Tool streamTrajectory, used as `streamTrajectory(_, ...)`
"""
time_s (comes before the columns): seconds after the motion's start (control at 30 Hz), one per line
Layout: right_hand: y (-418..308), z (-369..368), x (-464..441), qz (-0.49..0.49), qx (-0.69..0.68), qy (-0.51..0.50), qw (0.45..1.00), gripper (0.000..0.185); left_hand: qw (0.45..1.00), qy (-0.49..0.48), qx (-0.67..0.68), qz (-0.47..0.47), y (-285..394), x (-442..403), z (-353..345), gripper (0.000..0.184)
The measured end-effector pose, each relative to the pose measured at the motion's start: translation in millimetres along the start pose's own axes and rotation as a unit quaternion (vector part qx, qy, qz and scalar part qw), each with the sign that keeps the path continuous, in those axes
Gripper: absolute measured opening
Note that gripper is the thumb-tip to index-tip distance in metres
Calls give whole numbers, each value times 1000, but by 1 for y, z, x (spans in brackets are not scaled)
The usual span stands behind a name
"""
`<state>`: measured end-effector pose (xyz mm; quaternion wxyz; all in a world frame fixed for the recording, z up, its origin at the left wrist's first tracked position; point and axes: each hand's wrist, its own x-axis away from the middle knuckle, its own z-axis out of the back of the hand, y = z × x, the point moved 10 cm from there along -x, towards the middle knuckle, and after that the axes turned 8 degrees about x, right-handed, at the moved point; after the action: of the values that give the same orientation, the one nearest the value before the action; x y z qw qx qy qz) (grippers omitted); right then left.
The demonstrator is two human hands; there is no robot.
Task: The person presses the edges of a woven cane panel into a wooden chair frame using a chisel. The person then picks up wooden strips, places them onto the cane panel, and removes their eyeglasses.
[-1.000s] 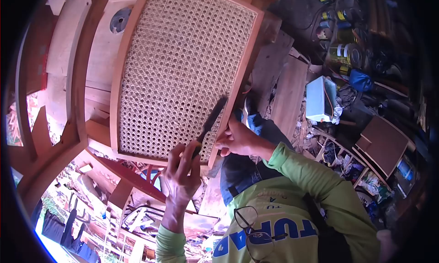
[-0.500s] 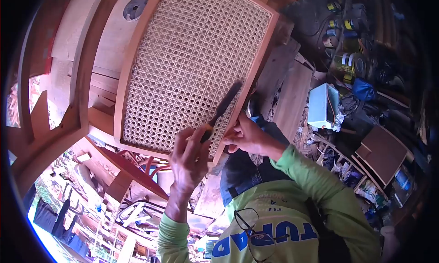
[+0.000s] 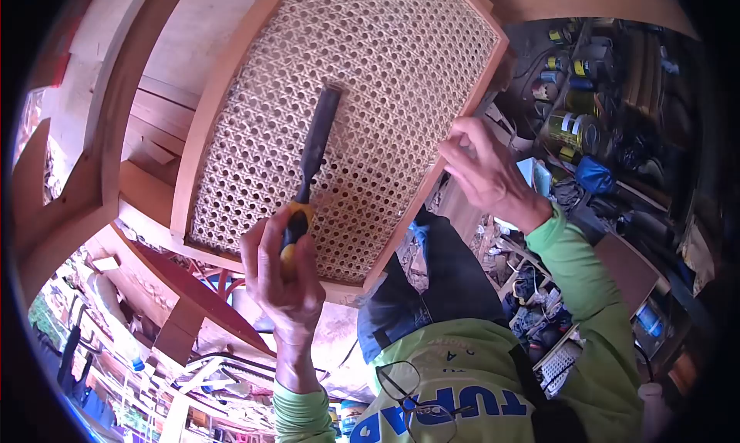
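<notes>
Bkgd: tins + clutter at R. Your L hand is wrapped round the handle of the chisel, blade over the cane panel; R hand curls at the frame, can't tell if gripping.

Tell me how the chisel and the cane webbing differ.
The chisel is slim, solid and mostly dark; the cane webbing is broad, pale and full of holes. The chisel is held by its handle in the left hand, while the cane webbing is set inside a wooden frame.
</notes>
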<state>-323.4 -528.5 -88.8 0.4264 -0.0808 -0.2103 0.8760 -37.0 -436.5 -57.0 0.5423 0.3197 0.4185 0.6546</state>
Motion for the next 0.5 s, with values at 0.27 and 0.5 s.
streamTrajectory(0.27,5,-1,-6,16,-6,-21,1000,30,1000,8,-23,-2,-3,-1,1,39)
streamTrajectory(0.5,0,6,18,-47,-59,122,990,28,1000,-2,3,30,-4,0,2,35)
